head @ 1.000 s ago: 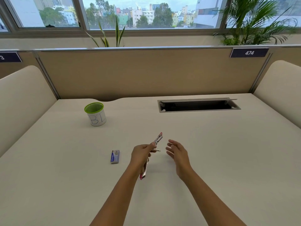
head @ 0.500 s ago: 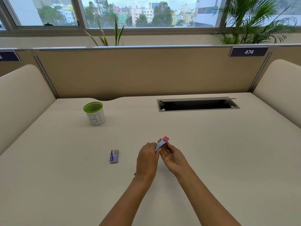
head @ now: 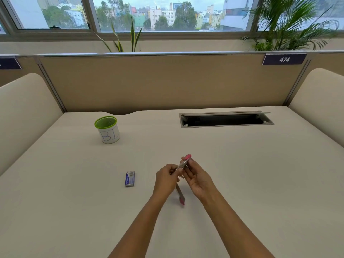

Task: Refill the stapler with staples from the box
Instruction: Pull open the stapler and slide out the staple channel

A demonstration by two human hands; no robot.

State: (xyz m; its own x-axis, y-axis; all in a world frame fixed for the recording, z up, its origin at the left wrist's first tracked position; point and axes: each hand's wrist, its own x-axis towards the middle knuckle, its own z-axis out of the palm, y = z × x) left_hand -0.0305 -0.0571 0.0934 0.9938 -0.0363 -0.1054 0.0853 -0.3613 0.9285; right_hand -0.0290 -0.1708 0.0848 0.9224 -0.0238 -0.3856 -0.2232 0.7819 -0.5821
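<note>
Holding the stapler [head: 182, 165] opened out above the table [head: 242, 183], toward its front edge, the left hand [head: 164, 180] grips its middle while the right hand [head: 197, 180] pinches the upper arm. Keep the channel exposed and steady; the staple box [head: 130, 178] lies just left.

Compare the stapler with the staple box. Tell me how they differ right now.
The stapler is held above the desk by the left hand and right hand; the staple box lies flat on it, untouched. The stapler is long, thin and silver with pink ends; the staple box is a short blue-and-grey block. The stapler is swung open; whether the staple box is open is unclear. Both are small.
</note>
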